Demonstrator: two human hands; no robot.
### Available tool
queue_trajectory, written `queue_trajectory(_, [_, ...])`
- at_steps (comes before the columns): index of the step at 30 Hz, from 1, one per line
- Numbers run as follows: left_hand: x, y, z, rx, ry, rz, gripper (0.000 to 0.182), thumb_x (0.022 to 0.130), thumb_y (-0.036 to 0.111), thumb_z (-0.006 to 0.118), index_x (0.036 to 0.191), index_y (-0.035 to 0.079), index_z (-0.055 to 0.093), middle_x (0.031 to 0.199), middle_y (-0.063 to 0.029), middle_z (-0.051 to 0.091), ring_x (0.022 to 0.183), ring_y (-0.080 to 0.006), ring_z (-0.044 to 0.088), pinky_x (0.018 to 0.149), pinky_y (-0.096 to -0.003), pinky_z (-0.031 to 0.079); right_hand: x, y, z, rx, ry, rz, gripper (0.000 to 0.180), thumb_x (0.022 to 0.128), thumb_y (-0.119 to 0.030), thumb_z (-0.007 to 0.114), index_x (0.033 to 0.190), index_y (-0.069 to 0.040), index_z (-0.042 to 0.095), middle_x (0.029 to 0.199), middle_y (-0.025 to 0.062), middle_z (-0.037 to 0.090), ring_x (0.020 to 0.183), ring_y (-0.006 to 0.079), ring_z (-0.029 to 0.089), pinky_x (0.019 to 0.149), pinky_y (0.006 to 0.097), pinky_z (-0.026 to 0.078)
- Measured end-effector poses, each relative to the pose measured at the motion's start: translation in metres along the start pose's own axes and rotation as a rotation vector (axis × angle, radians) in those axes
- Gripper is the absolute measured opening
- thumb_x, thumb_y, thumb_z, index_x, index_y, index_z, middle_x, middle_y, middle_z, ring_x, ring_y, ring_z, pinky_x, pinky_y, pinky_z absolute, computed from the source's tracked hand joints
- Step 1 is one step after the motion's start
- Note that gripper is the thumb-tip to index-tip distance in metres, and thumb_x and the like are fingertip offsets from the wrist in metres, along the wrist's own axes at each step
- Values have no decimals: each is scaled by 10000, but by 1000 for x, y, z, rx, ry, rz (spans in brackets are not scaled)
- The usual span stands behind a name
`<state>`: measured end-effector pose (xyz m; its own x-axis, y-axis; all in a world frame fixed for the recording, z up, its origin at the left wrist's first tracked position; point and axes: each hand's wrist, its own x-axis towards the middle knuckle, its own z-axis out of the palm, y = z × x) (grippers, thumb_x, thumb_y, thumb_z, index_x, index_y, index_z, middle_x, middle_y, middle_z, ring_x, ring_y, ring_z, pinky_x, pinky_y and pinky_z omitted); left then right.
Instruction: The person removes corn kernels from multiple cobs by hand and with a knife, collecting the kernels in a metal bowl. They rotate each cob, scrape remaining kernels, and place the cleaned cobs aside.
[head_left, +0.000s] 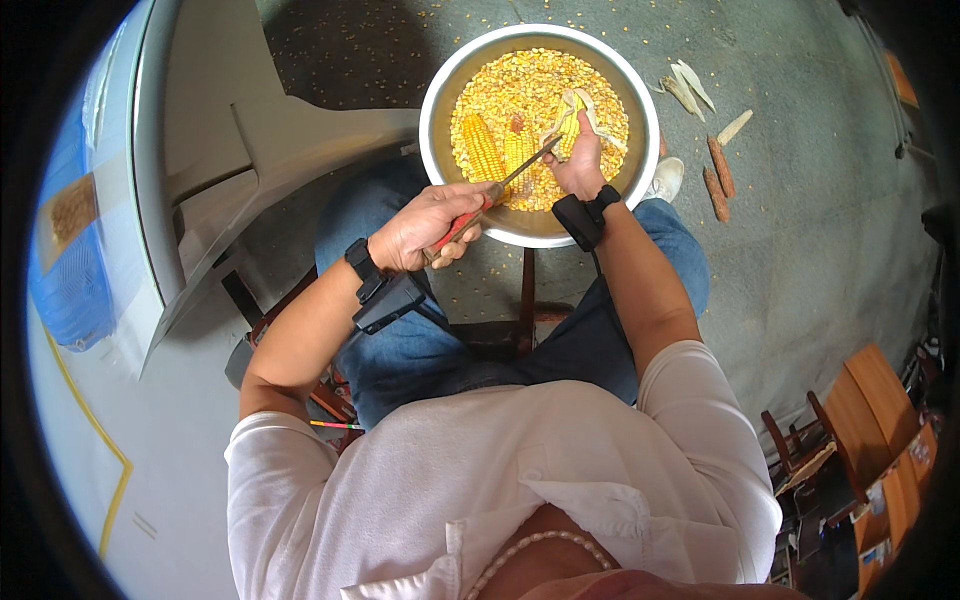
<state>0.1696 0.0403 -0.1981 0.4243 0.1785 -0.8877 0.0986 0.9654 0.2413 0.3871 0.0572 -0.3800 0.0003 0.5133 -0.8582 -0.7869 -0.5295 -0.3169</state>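
A wide metal basin (649, 135) of loose yellow corn kernels (540, 71) stands before me. My left hand (435, 225) grips the red handle of a screwdriver (459, 229). Its metal shaft slants up to the right, and the tip is at the lower side of a corn ear (567, 136). That ear, with pale husk (581, 97) peeled back around it, is held over the kernels in my right hand (581, 166). Two husked ears lie on the kernels to the left, a fuller one (482, 146) and another (517, 154) partly behind the screwdriver shaft.
Right of the basin, stripped reddish cobs (721, 166) and dry husk pieces (686, 88) lie on the grey floor (810, 187), near a white shoe (666, 180). A large beige curved panel (322, 124) rises close on the left. Wooden furniture (874, 405) stands at lower right.
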Motion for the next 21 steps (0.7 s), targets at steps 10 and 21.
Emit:
queue_trajectory(10, [16, -5, 16, 1200, 217, 810, 379, 995, 177, 514, 1341, 23, 507, 705, -165, 637, 564, -232, 653, 512, -364, 531, 5, 8, 4, -54, 57, -61, 392, 997, -534, 404, 1007, -206, 619, 809, -19, 649, 669, 140, 576, 494, 325, 366])
queue_trajectory(21, [20, 18, 44, 544, 218, 185, 403, 1032, 217, 449, 1399, 58, 499, 559, 20, 468, 371, -59, 407, 315, -223, 321, -2, 28, 14, -16, 136, -88, 600, 1001, -626, 271, 1122, -77, 482, 845, 97, 564, 616, 199, 545, 501, 335, 470])
